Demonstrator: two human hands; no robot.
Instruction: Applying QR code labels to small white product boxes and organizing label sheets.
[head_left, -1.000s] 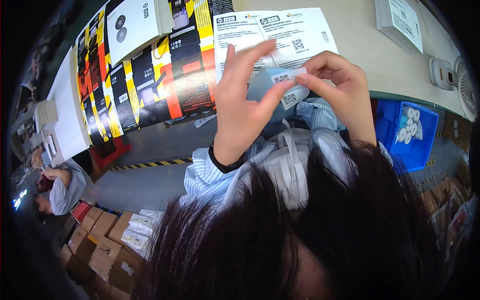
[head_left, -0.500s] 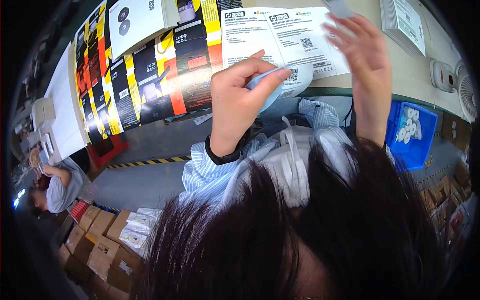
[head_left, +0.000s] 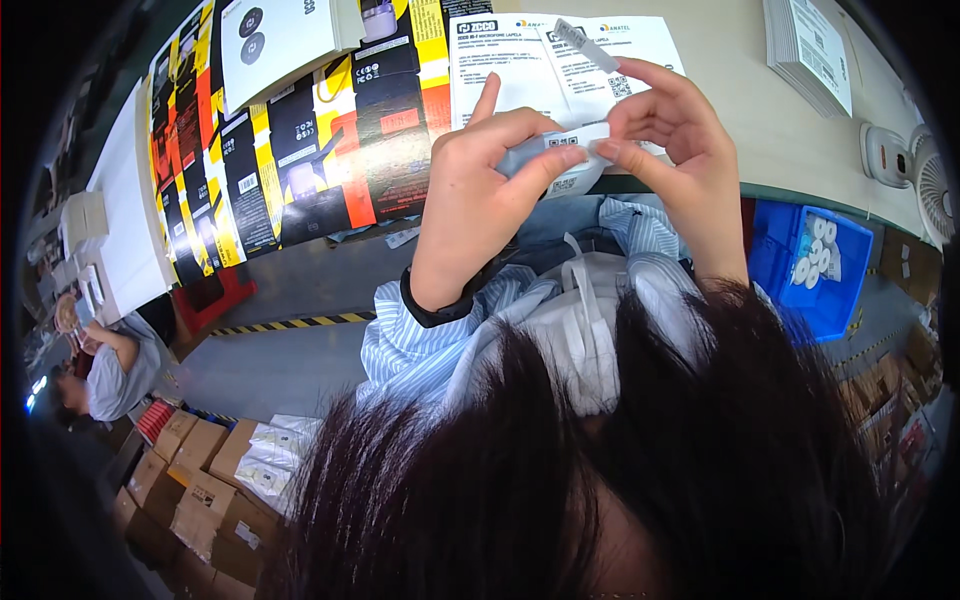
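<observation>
My left hand (head_left: 465, 195) is closed around a curled strip of white labels (head_left: 572, 182) with small square codes, its thumb lying on the strip and its index finger raised. Thumb and fingers of my right hand (head_left: 690, 150) pinch the strip's right edge. A narrow silver-grey label (head_left: 587, 45) sticks out from my right index fingertip. Beneath and beyond both hands, white printed sheets (head_left: 510, 75) lie on the table; the hands hide part of them.
Black, yellow and orange printed box sheets (head_left: 380, 125) lie on the left under a stack of white cards (head_left: 285, 50). Another stack of printed sheets (head_left: 808, 55) and a white fan (head_left: 932, 185) are on the right. A blue bin (head_left: 825, 270) with white rolls stands below the table edge.
My right hand has come down and left to the label strip and now pinches its edge. The silver-grey label has moved left with it. The left hand has barely shifted.
</observation>
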